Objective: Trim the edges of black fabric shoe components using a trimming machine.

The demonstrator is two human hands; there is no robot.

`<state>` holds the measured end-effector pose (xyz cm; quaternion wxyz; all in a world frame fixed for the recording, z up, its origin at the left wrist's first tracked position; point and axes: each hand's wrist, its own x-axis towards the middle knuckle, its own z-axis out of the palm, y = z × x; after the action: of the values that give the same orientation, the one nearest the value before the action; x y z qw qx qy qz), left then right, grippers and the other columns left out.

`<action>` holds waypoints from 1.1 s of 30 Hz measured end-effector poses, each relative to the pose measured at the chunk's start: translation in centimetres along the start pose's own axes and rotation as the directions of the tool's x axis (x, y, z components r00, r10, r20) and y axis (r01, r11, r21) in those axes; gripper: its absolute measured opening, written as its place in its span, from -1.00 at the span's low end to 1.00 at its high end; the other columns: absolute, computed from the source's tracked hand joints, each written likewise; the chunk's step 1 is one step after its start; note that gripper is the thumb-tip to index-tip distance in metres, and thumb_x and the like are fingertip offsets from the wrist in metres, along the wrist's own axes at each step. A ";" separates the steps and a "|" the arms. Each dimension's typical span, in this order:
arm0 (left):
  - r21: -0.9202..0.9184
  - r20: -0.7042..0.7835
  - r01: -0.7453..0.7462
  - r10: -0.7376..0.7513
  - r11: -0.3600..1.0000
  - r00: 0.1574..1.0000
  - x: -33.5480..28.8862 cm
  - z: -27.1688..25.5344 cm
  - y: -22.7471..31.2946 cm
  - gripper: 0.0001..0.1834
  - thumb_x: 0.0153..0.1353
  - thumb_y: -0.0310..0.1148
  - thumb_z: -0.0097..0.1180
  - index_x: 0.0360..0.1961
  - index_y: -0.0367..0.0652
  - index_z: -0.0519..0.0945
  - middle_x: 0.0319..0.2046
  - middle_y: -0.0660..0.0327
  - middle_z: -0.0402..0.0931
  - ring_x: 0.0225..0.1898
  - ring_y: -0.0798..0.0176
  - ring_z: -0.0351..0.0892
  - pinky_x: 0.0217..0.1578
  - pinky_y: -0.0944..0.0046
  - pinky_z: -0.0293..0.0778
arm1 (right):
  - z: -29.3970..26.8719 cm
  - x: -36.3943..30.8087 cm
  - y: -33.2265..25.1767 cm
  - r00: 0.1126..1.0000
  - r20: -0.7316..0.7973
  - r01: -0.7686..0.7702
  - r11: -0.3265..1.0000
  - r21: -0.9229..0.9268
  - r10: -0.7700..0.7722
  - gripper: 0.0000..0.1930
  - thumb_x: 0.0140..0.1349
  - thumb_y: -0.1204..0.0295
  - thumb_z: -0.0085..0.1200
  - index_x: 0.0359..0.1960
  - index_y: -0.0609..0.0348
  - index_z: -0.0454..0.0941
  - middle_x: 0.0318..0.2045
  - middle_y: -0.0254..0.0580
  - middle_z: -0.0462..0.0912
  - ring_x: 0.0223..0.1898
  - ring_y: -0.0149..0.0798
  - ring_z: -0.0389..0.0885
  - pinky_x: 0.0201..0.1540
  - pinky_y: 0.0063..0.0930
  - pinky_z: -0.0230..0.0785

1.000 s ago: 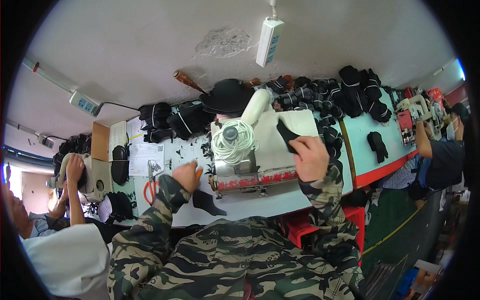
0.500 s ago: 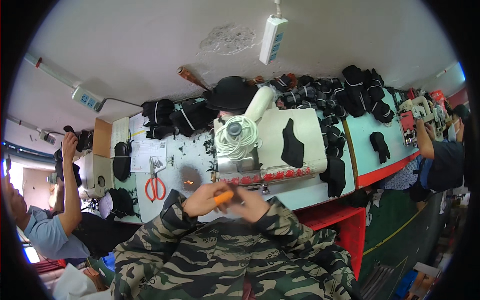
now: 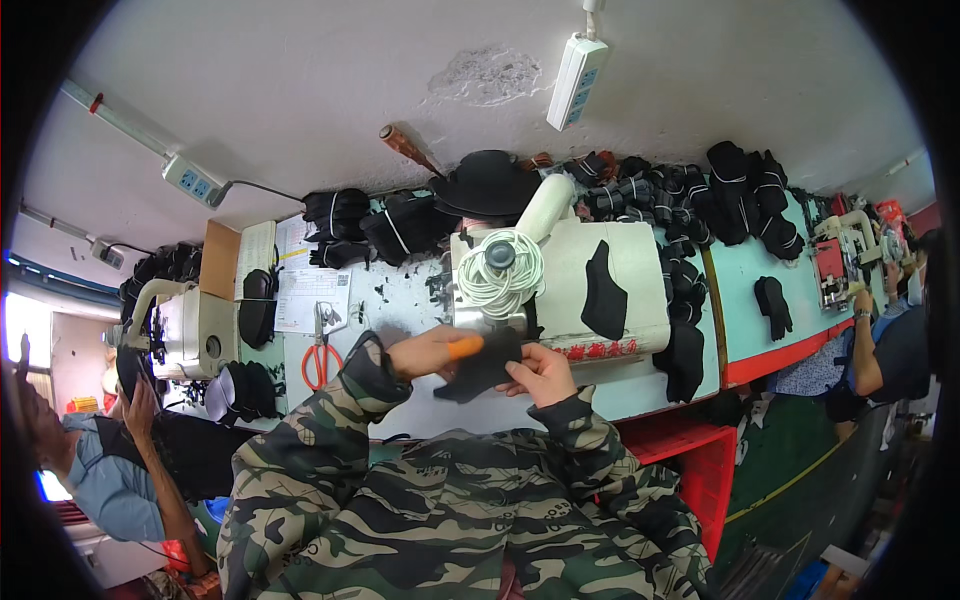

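A dark, soft fabric piece (image 3: pixel 480 371) is stretched between my hands in front of the machine. My left hand (image 3: pixel 425 352), with an orange cover on one finger, grips its left end; that finger lies along the upper edge. Thumb and fingers of my right hand (image 3: pixel 543 374) pinch its right side. Just beyond stands a cream-coloured sewing machine (image 3: pixel 645 265), a coil of pale cord (image 3: pixel 476 292) hanging over its left end. A single black cut piece (image 3: pixel 605 295) lies on top of the machine. My hands hide part of the machine's lower front.
Orange-handled scissors (image 3: pixel 322 365) rest on paper and tabletop to the left. Tied black bundles (image 3: pixel 400 226) line the wall. A red crate (image 3: pixel 690 475) stands below the table at right. Co-workers sit at far left (image 3: pixel 125 465) and far right (image 3: pixel 890 345).
My hands have moved slightly up and apart, and the dark fabric piece now shows spread between them. The view has shifted a little. The co-worker at left has lowered an arm.
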<state>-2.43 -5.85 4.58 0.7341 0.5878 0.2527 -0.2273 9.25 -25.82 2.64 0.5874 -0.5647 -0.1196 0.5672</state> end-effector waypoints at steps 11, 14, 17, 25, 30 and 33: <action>0.272 0.124 -0.051 0.018 0.961 0.992 -0.7 0.8 1.0 -0.77 0.34 -0.35 -0.10 -0.24 -0.30 0.52 -0.41 0.21 0.51 -0.53 0.36 0.57 -0.48 0.38 0.49 | -0.9 0.1 -1.9 0.999 -0.024 -0.033 0.997 0.066 0.035 -0.89 0.14 0.55 0.07 -0.30 0.27 0.57 -0.27 -0.23 0.63 -0.26 -0.33 0.60 -0.20 -0.47 0.45; 0.520 -0.004 -0.010 0.014 0.854 1.000 -0.4 0.6 1.6 -0.77 0.29 -0.33 -0.08 -0.25 -0.27 0.54 -0.57 0.17 0.48 -0.68 0.35 0.51 -0.62 0.37 0.44 | -1.1 1.5 0.7 0.999 0.040 0.034 0.954 -0.298 -0.023 -0.81 0.11 0.41 0.13 -0.34 0.30 0.58 -0.48 -0.23 0.62 -0.45 -0.38 0.60 -0.38 -0.47 0.43; 0.523 0.011 0.077 -0.097 0.849 0.995 0.6 0.2 3.3 -0.74 0.27 -0.28 -0.08 -0.25 -0.24 0.57 -0.70 0.27 0.43 -0.76 0.42 0.41 -0.71 0.38 0.38 | -1.5 2.3 1.5 0.974 0.066 0.206 0.725 -0.657 -0.217 -0.77 0.15 0.34 0.10 -0.37 0.32 0.59 -0.61 -0.13 0.60 -0.54 -0.33 0.60 -0.46 -0.48 0.41; 0.597 -0.086 0.073 -0.027 0.799 0.996 3.0 -3.5 2.4 -0.67 0.18 -0.25 0.01 -0.48 -0.36 0.58 -0.75 0.18 0.43 -0.81 0.33 0.38 -0.77 0.31 0.32 | -2.4 1.4 -3.1 0.917 0.026 0.261 0.551 -0.793 -0.397 -0.79 0.08 0.29 0.10 -0.40 0.17 0.61 -0.55 -0.12 0.64 -0.47 -0.07 0.63 -0.37 -0.31 0.44; 0.639 -0.036 -0.031 0.071 0.768 0.997 4.3 -4.7 1.3 -0.66 0.18 -0.23 0.02 -0.49 -0.36 0.58 -0.75 0.18 0.43 -0.78 0.33 0.40 -0.74 0.30 0.32 | -3.1 2.2 -3.6 0.914 0.040 0.281 0.559 -0.780 -0.404 -0.78 0.07 0.29 0.12 -0.35 0.17 0.60 -0.54 -0.14 0.65 -0.47 -0.08 0.64 -0.36 -0.34 0.44; 0.657 -0.037 -0.001 0.033 0.754 0.999 3.8 -4.0 2.6 -0.67 0.18 -0.23 0.03 -0.46 -0.35 0.59 -0.73 0.18 0.44 -0.75 0.32 0.42 -0.72 0.30 0.33 | -3.5 2.4 -3.8 0.929 0.048 0.267 0.575 -0.774 -0.367 -0.77 0.06 0.29 0.13 -0.33 0.17 0.59 -0.53 -0.15 0.66 -0.46 -0.10 0.64 -0.36 -0.35 0.44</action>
<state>1.72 -1.55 3.41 0.4775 0.8153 0.1685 -0.2810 14.78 -24.70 3.33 0.3887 -0.7617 -0.4133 0.3128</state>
